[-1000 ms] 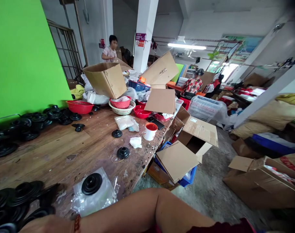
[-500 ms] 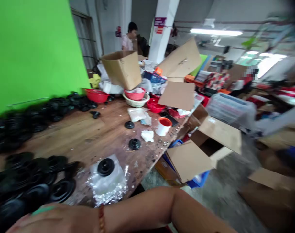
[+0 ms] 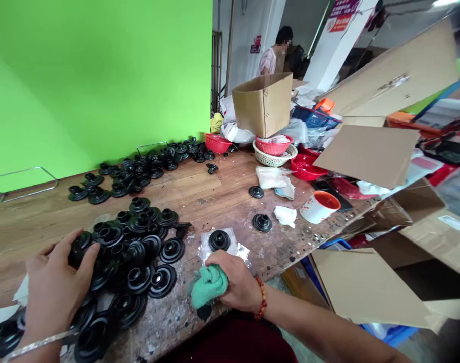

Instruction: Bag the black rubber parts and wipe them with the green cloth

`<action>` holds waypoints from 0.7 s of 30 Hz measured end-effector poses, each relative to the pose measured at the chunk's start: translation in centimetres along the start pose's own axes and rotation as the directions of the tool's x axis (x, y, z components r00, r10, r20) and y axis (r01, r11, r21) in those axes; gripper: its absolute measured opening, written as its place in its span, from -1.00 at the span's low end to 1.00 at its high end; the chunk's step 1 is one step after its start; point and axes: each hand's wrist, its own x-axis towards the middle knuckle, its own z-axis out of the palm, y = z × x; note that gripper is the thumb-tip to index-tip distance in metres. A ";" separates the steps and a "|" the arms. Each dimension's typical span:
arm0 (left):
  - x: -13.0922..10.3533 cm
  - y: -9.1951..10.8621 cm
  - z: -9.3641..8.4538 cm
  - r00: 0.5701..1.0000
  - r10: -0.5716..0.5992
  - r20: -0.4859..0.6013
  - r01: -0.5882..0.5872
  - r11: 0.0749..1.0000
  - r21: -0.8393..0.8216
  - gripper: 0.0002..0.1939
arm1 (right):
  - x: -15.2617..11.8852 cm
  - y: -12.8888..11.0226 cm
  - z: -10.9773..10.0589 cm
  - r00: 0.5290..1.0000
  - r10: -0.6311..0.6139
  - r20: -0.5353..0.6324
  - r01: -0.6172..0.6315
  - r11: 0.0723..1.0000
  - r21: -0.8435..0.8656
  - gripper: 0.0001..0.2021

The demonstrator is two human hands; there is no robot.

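Observation:
My right hand (image 3: 237,282), with a beaded bracelet at its wrist, is closed around a crumpled green cloth (image 3: 209,286) above the table's near edge. At the left, the fingers and thumb of my left hand (image 3: 59,277) curve round a black rubber part (image 3: 80,248) in the heap. Many flanged black parts (image 3: 139,277) with raised hubs make up this heap. Just beyond my right hand, one black disc-shaped part (image 3: 219,240) lies on clear plastic bags (image 3: 239,248). Another black part (image 3: 262,222) sits farther right.
More black parts (image 3: 139,169) lie along the green wall (image 3: 101,75). A white cup (image 3: 317,209) with orange inside stands near crumpled tissue (image 3: 285,216). Red baskets and a cardboard box (image 3: 263,103) occupy the far end. Open cartons (image 3: 358,282) stand beside the table; a person is beyond.
The view has swung left and steadied. My left hand has come into view at the heap. My right hand, earlier low at the left, is now farther right with the green cloth.

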 end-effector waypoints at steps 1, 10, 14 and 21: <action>0.5 0.5 0.0 0.998 -0.001 0.067 -0.001 1.000 0.028 -0.44 | 0.3 0.2 -0.4 1.000 0.025 -0.016 -0.025 1.000 0.001 -0.68; -1.4 4.6 0.2 0.973 0.224 -0.054 -0.230 0.955 -0.189 -0.52 | 3.8 4.6 -5.8 0.592 0.756 -0.279 -0.503 0.618 0.604 -0.76; -5.5 10.4 2.7 0.862 0.494 0.114 -0.377 0.776 -0.505 -0.73 | 3.7 5.5 -5.9 0.479 0.857 -0.192 -0.488 0.441 0.753 -0.78; -8.7 15.3 5.6 0.757 0.630 0.173 -0.398 0.654 -0.644 -0.73 | 2.5 7.5 -13.8 0.441 0.744 -0.502 -0.451 0.667 0.593 -0.81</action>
